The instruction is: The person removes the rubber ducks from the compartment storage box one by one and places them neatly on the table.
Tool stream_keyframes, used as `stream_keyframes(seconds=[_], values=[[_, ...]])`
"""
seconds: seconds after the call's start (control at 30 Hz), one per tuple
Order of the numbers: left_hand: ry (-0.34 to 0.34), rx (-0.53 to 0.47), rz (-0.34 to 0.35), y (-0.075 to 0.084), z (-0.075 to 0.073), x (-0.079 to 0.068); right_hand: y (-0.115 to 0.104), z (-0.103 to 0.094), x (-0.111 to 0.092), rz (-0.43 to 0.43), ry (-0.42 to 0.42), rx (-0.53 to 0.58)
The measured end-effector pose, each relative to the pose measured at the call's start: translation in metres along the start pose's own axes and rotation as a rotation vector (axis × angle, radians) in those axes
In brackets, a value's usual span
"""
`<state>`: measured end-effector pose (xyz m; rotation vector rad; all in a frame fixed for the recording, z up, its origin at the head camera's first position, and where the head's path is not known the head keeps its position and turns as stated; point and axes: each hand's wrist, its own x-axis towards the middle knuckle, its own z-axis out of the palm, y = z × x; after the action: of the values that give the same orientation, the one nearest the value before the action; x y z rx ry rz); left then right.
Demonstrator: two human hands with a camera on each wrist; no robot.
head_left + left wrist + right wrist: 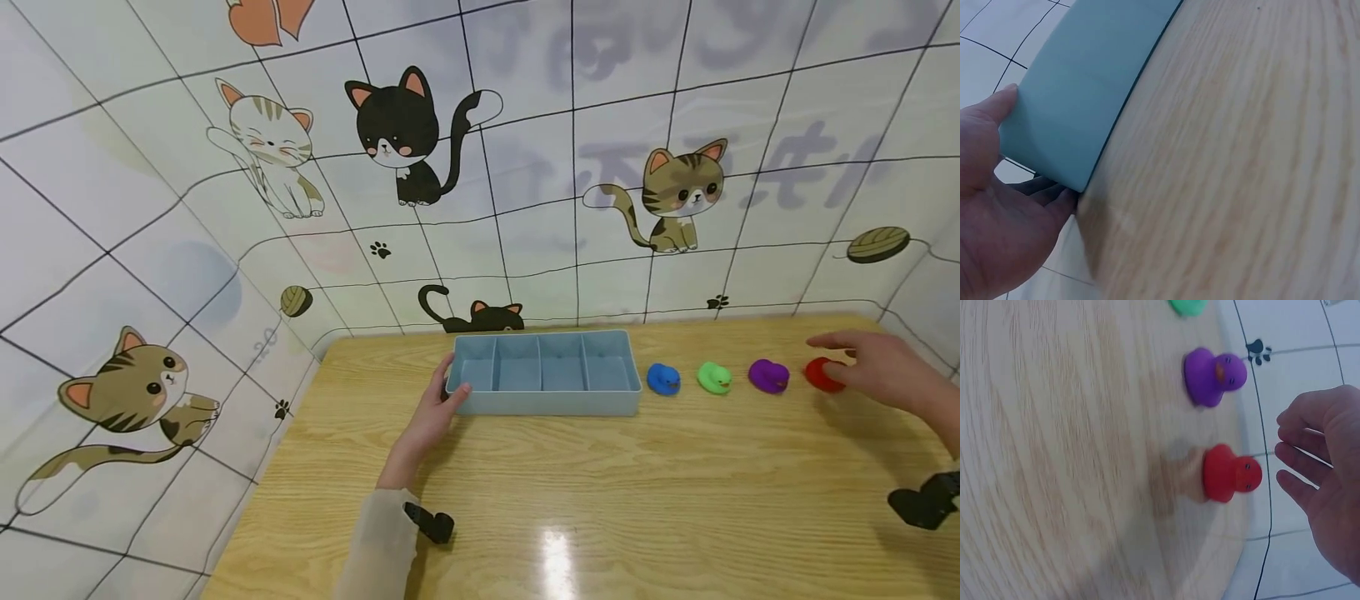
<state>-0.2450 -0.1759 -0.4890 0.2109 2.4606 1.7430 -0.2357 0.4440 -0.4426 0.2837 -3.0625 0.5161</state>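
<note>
A grey-blue divided box (547, 404) with several compartments stands near the table's back edge; no contents show in them. My left hand (433, 410) grips its left end, the thumb on the front rim. In the left wrist view the fingers of that hand (1007, 225) reach around the end of the box (1079, 94). At the far right my right hand (885, 367) hovers by a red rubber duck (819, 375), fingers loosely bent. The right wrist view shows a gap between the hand (1335, 487) and the red duck (1225, 474).
To the right of the box, a blue duck (663, 379), a green duck (713, 377) and a purple duck (768, 376) stand in a row leading to the red one. A cat-patterned wall covering (540, 208) rises behind the wooden table (600, 492).
</note>
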Motion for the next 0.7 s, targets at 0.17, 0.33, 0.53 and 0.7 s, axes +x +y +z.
stream_keyframes(seconds=[0.17,0.33,0.53,0.7], values=[[-0.012,0.025,0.016,0.008,-0.004,0.005,-0.027,0.003,0.0,-0.027,0.081,0.084],[0.03,0.145,0.03,0.012,-0.008,0.006,-0.046,0.007,0.004,-0.042,0.118,0.149],[0.081,0.34,0.083,0.029,-0.008,0.008,-0.067,0.016,0.007,-0.083,0.164,0.178],[0.097,0.476,0.173,0.043,-0.009,0.011,-0.091,0.025,0.01,-0.117,0.199,0.192]])
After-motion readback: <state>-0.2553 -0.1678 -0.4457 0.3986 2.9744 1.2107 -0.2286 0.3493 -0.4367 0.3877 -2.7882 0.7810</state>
